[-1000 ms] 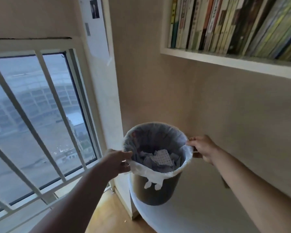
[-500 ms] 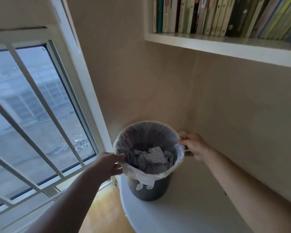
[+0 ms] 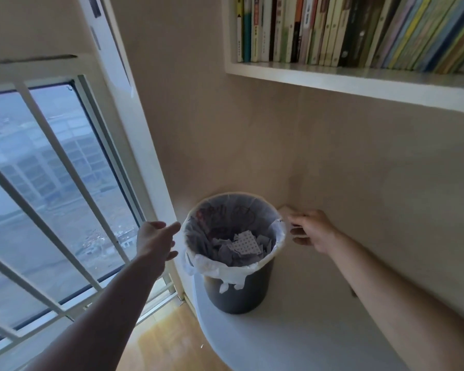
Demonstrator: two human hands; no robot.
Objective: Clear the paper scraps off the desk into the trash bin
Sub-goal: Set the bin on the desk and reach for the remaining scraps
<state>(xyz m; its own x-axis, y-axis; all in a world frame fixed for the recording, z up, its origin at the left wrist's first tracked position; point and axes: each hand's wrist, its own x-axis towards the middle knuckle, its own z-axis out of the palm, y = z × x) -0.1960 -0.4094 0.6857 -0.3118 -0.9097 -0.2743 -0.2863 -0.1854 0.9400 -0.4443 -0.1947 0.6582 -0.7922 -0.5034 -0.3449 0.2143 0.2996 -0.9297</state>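
A dark grey trash bin [image 3: 237, 293] with a white plastic liner folded over its rim stands on the white desk [image 3: 292, 333], in the corner by the wall. Crumpled paper scraps [image 3: 241, 247], one with a dotted pattern, lie inside it. My left hand [image 3: 156, 241] hovers just left of the rim, fingers spread, touching nothing. On the right side of the rim, my right hand [image 3: 312, 230] is also off the bin with its fingers loosely apart and empty.
A white shelf [image 3: 359, 81] packed with books hangs above the desk. A barred window [image 3: 46, 188] fills the left side. Wooden floor [image 3: 166, 341] shows below the desk's rounded front edge. Beige walls close the corner behind the bin.
Both hands gripped the bin's rim before and have now let go and drawn slightly away. The bin stands on the desk corner. The camera view has shifted.
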